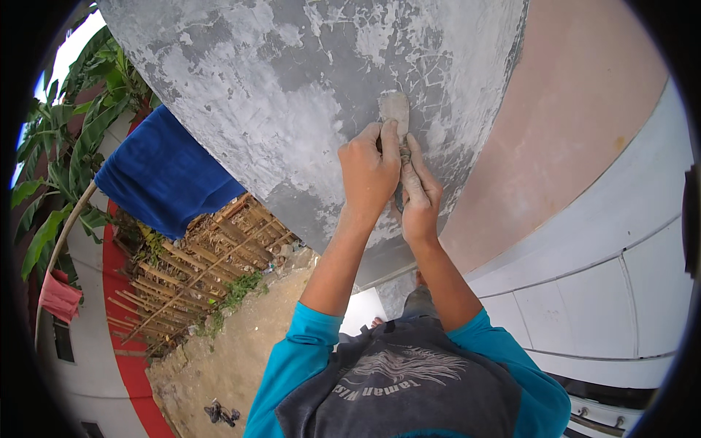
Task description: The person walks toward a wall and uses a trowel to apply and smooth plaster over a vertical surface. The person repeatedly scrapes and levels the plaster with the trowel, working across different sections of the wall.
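A putty knife with a pale, dust-caked blade points up against the grey wall, which bears patchy white scrape marks. My right hand is closed round its handle, so most of the handle is hidden. Just to the left, my left hand is closed too, its thumb and forefinger pressed on the lower part of the blade. Whitish dust coats the fingers of both hands. The blade appears to lie against the wall, though I cannot tell how firmly it touches.
A pinkish wall panel and white panelling stand on the right. To the left hang a blue cloth and a small red cloth, near banana leaves. Below them are a bamboo fence and bare ground.
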The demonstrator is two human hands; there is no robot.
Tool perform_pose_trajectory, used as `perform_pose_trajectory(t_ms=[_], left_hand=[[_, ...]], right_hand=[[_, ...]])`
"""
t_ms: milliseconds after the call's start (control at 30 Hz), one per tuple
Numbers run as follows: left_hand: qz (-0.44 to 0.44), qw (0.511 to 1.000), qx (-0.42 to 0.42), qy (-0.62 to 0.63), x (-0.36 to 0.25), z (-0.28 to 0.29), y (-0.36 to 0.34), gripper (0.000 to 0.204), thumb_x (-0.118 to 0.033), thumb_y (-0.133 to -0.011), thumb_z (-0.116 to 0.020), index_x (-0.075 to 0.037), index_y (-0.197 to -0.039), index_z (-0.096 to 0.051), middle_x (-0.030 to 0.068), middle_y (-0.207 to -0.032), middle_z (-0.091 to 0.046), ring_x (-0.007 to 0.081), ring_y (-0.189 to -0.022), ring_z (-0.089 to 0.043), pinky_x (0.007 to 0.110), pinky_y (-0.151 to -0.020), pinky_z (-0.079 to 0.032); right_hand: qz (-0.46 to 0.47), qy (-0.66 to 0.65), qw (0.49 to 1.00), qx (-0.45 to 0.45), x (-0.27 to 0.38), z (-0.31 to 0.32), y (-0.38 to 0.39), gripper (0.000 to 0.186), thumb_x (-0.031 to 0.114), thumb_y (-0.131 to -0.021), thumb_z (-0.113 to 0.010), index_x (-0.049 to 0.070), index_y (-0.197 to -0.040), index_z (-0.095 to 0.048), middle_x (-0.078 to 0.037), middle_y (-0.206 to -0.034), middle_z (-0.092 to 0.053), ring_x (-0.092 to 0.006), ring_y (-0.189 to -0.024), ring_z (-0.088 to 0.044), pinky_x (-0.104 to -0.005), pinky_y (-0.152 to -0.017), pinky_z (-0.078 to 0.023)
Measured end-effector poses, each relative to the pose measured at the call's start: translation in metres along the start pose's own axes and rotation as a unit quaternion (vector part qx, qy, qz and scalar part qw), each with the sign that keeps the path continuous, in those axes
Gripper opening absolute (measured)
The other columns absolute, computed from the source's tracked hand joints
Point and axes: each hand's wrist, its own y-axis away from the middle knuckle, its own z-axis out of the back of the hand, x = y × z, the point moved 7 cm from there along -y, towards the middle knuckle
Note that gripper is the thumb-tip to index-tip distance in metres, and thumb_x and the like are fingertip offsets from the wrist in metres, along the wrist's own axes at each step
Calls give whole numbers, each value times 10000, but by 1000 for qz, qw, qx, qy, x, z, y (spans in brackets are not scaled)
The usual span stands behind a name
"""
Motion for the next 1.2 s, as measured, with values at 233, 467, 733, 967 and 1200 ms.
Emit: perform_pose_trajectory(t_ms=[233,467,733,967,1200], left_hand=[[-11,1000,-10,-5,-24,5,6,404,-235,-1064,-638,50,-782,-688,214,-614,-615,288,-480,-527,424,-523,-414],[-18,996,2,84,-27,-6,-13,453,-279,-1087,-616,53,-787,-689,128,-557,-556,137,-539,-432,402,-520,-380],[3,999,19,39,-36,-9,-18,448,-266,-1085,-619,42,-766,-684,201,-576,-586,255,-471,-483,426,-527,-405],[64,996,45,32,-29,-12,-14,432,-261,-1087,-616,41,-788,-696,194,-578,-590,206,-479,-480,422,-524,-409],[7,997,23,68,-37,-13,-30,433,-274,-1087,-613,42,-803,-695,159,-581,-577,175,-518,-462,409,-529,-395]], right_hand=[[44,-6,999,-10,26,-18,4,483,109,-1134,-491,-45,-1592,-486,-124,-1273,-740,-84,-971,-650,-229,-813,-516],[43,15,999,13,41,-7,-18,477,117,-1134,-494,-41,-1584,-501,-167,-1355,-715,-138,-1090,-659,-275,-928,-519],[89,12,996,-9,51,-11,-19,481,119,-1135,-481,-41,-1588,-491,-195,-1446,-668,-198,-1261,-651,-313,-1051,-509],[87,26,996,11,56,-11,-13,488,126,-1134,-483,-37,-1593,-486,-209,-1496,-638,-208,-1279,-649,-312,-1063,-503],[62,28,998,7,65,-4,-31,481,132,-1130,-496,-31,-1583,-506,-180,-1356,-727,-159,-1158,-676,-293,-964,-526]])
